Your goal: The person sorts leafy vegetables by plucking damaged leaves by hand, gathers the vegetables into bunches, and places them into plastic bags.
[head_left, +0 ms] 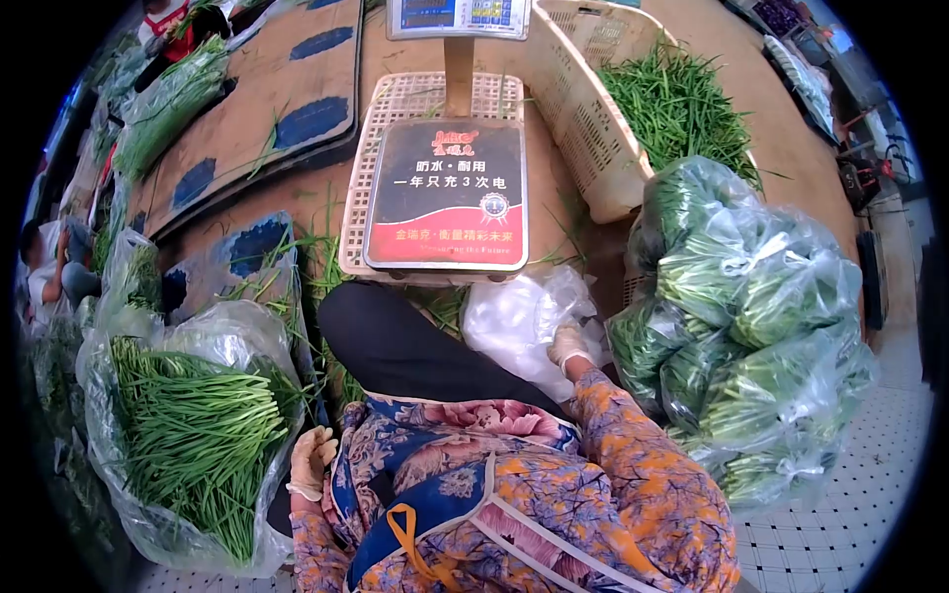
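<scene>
My right hand (pixel 568 348), in a thin pale glove, grips the edge of a pile of white plastic bags (pixel 519 321) by my knee. Close to my left hip, my left hand (pixel 312 461), also gloved, has its fingers curled in, and nothing shows in it. Just left of that hand lies a large open clear bag (pixel 109 474) full of long green garlic chives (pixel 203 425). In front of me stands a platform scale (pixel 450 193) with a bare plate. Its display (pixel 458 17) is cut off by the top edge.
Several tied clear bags of greens (pixel 761 326) are stacked at my right. Behind them a cream plastic crate (pixel 593 128) leans beside loose green stalks (pixel 677 109). Boards with blue patches (pixel 316 119) lie at the left. Other people (pixel 59 267) sit at the far left.
</scene>
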A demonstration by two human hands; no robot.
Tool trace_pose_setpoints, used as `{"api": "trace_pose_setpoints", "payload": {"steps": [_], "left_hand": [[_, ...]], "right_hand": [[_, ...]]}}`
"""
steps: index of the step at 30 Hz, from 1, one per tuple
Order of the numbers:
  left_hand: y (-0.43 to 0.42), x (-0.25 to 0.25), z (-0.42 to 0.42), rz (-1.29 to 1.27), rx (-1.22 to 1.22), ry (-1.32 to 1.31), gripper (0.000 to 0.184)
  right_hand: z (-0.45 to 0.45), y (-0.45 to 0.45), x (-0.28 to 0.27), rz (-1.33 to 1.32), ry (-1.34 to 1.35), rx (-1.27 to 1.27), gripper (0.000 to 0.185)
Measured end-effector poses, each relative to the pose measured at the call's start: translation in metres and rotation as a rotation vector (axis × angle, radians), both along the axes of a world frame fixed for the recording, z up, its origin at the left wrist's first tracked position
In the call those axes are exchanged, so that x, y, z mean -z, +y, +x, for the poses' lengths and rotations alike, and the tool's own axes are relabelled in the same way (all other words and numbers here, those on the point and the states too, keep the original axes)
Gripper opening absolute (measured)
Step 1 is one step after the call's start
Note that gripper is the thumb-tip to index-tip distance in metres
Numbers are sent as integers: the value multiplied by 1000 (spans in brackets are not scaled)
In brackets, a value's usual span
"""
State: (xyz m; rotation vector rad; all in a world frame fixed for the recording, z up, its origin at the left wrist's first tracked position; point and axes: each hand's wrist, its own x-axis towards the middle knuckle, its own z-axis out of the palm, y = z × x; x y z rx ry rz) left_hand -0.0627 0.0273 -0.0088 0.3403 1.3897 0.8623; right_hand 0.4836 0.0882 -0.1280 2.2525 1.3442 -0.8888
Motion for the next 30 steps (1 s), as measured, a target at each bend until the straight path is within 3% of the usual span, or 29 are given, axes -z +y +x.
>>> {"api": "trace_pose_setpoints", "payload": {"steps": [1, 4, 6, 8, 9, 12, 13, 17, 22, 24, 26, 28, 30], "left_hand": [[-3, -2, 3, 14, -18, 8, 40], [-7, -21, 17, 15, -36, 17, 40], [-8, -34, 27, -4, -59, 59, 42], [-6, -41, 32, 26, -33, 38, 43], [-5, -41, 33, 31, -38, 33, 42], [1, -45, 39, 11, -37, 34, 41], [3, -45, 39, -15, -37, 29, 39], [3, -39, 39, -10, -30, 2, 32], [-5, -30, 31, 71, -27, -87, 32], [-5, -31, 34, 82, -29, -70, 32], [-6, -30, 37, 77, -40, -56, 32], [-7, -24, 37, 113, 75, 86, 41], [-9, -19, 32, 105, 111, 86, 41]], "right_hand": [[4, -3, 11, 19, 12, 77, 69], [-1, 12, 2, -108, -151, 0, 80], [-5, 11, 8, -46, -175, -21, 72], [-4, 14, 15, -251, 66, 61, 57], [0, 5, 47, -173, 26, 18, 42], [7, -5, 86, -41, 104, -128, 34], [-6, 12, 12, 20, 153, -128, 27], [-28, 15, -58, 90, 172, -218, 23], [-25, 3, -72, 116, 147, -411, 17], [-22, 6, -93, 34, -1, -524, 14], [-15, 2, -103, 160, 6, -564, 15], [-20, 9, -141, 237, 22, -629, 23], [-12, 5, -130, 177, 17, -659, 34]]}}
